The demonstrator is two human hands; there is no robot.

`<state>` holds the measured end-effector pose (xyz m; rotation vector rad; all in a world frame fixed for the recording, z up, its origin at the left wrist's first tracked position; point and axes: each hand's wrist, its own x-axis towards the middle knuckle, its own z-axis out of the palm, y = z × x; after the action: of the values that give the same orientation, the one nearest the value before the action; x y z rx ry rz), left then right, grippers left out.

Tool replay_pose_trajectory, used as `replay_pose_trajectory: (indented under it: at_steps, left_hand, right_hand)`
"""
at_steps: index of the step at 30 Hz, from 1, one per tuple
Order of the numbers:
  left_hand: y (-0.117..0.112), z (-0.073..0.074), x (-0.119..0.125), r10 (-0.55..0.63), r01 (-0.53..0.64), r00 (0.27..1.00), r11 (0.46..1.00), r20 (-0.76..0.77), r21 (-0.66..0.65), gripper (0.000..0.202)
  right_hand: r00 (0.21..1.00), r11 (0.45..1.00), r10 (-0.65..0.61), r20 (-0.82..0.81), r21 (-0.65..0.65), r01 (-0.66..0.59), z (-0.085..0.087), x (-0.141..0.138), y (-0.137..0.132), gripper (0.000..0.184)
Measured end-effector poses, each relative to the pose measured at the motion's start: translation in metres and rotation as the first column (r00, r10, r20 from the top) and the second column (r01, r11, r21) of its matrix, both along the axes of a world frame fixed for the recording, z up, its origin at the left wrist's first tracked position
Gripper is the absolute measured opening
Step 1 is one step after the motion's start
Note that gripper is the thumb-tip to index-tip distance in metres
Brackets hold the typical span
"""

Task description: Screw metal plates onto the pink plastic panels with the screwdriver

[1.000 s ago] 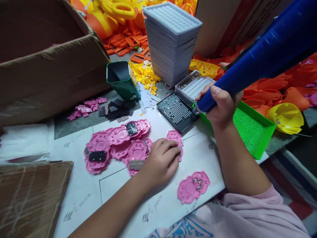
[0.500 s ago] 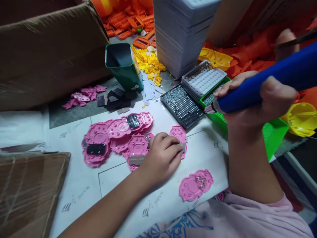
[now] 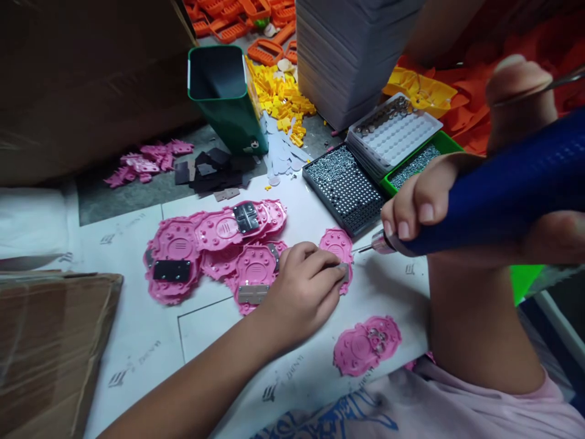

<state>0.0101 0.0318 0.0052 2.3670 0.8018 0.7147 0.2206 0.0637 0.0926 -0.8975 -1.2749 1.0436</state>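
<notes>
My left hand (image 3: 311, 286) presses its fingers onto a pink plastic casing (image 3: 336, 244), over a small grey plate (image 3: 342, 274) at its lower end. In my right hand (image 3: 425, 195) is a blue electric screwdriver (image 3: 503, 189), its fingers wrapped round the body. The thin metal bit points left, close to the right edge of the pink casing; whether it touches is unclear. Left of my left hand, several more pink casings (image 3: 178, 247) lie piled, some with black or grey plates. Another pink casing (image 3: 361, 347) with metal contacts lies nearer to me.
A black perforated tray (image 3: 361, 198) of screws stands beyond the casing. Beside it are a white tray (image 3: 386, 137) and a green tray (image 3: 450, 143) of small metal parts. Further back are a dark green bin (image 3: 226, 125), a tall stack (image 3: 342, 61) and yellow pieces (image 3: 283, 97). Cardboard boxes (image 3: 55, 341) flank the left.
My right hand has brought the screwdriver down and away from the screw trays, its bit now beside the pink casing. My left hand stays on the casing. The view has shifted slightly.
</notes>
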Motion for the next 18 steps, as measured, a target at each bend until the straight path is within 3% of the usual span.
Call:
replay_pose_trajectory:
  at_steps: [2, 4, 10, 18]
  left_hand:
    - [0.000, 0.001, 0.000, -0.002, 0.002, 1.000, 1.000, -0.007, -0.008, 0.014]
    - [0.000, 0.002, 0.000, -0.010, 0.010, 1.000, 1.000, -0.018, -0.019, 0.014]
    - [-0.001, 0.000, 0.000, -0.027, 0.028, 0.999, 1.000, -0.040, 0.012, 0.017]
    - [-0.001, -0.001, 0.000, -0.033, 0.034, 0.999, 0.999, -0.019, 0.008, 0.017]
  right_hand:
    - [0.965, 0.971, 0.238, -0.106, 0.000, -0.239, -0.002, 0.004, -0.002, 0.057]
    - [0.927, 0.936, 0.347, -0.144, -0.006, -0.351, -0.005, 0.006, -0.005, 0.059]
    - [0.924, 0.942, 0.336, -0.184, 0.050, -0.333, -0.023, -0.003, -0.007, 0.056]
    - [0.869, 0.883, 0.467, -0.164, 0.035, -0.468, -0.029, -0.005, 0.001, 0.055]
